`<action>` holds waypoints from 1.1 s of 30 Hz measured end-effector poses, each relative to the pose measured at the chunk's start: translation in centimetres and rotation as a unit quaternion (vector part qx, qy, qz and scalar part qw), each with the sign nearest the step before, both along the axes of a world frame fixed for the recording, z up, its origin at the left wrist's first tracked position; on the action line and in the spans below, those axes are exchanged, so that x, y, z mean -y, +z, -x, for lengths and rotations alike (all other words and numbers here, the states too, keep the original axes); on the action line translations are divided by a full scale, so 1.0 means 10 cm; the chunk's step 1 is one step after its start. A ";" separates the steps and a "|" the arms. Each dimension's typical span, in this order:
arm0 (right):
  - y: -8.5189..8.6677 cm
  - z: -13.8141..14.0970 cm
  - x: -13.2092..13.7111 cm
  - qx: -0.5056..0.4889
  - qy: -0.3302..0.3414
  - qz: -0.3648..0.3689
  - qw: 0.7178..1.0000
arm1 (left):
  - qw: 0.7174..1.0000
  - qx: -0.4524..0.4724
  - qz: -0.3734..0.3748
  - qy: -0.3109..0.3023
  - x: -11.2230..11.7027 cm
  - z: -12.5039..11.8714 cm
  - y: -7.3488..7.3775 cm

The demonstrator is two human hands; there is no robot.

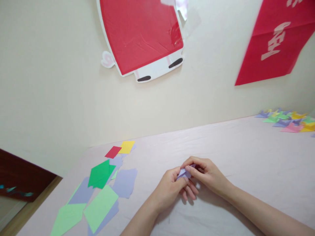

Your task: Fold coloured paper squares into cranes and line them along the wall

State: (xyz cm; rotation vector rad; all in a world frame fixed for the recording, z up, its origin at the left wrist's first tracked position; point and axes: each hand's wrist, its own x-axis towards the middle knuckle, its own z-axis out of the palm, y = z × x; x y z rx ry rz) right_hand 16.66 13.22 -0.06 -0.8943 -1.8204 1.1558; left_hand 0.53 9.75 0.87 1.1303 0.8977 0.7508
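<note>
– Grip: what are the fingers closed on?

– One small folded piece of lilac paper (183,174). The left hand (169,186) clamps its near side under the thumb; the right hand (206,168) pinches its far side, thumb uppermost. The left hand's lower fingers hang slightly apart beneath.

– Principal risk?

– Slippage, in my judgement. Should the left thumb ease while the right presses, layers could shift and a crease set crooked. Uneven pull could tear the paper. Fingertips hide much of the folding; alignment uncertified.

– If dropped?

– It would probably land on the pale pink, wrinkled cloth (233,154), a poor surface for creasing.

– Surroundings?

– Leftward, a loose lilac paper sheet with a ragged edge (125,183) and a pale green rectangular paper sheet (100,207); a stray elbow could scatter them. Far right, multicoloured folded paper shapes (290,121) sit well apart: low risk.
</note>
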 end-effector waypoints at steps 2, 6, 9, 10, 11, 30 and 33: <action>-0.01 0.00 0.01 -0.006 0.005 0.022 1.000 | 1.000 0.000 -0.004 0.002 -0.01 0.01 -0.01; -0.03 0.01 0.03 -0.021 -0.001 0.038 0.999 | 0.999 0.009 0.005 0.039 0.00 -0.02 -0.09; -0.03 0.01 0.02 -0.044 -0.010 0.048 0.998 | 0.996 -0.001 -0.002 0.092 0.03 -0.05 -0.15; -0.03 0.01 0.02 -0.050 -0.009 0.053 0.997 | 0.994 -0.009 -0.008 0.106 0.04 -0.06 -0.16; -0.03 0.01 0.02 -0.054 -0.006 0.058 0.997 | 0.993 -0.017 -0.016 0.118 0.05 -0.07 -0.17; -0.02 -0.07 -0.08 -0.075 -0.057 0.096 0.991 | 0.967 -0.126 -0.102 0.197 0.04 0.08 -0.17; 0.01 -0.04 -0.06 -0.046 -0.063 0.013 0.997 | 0.967 -0.129 -0.106 0.190 0.06 0.07 -0.15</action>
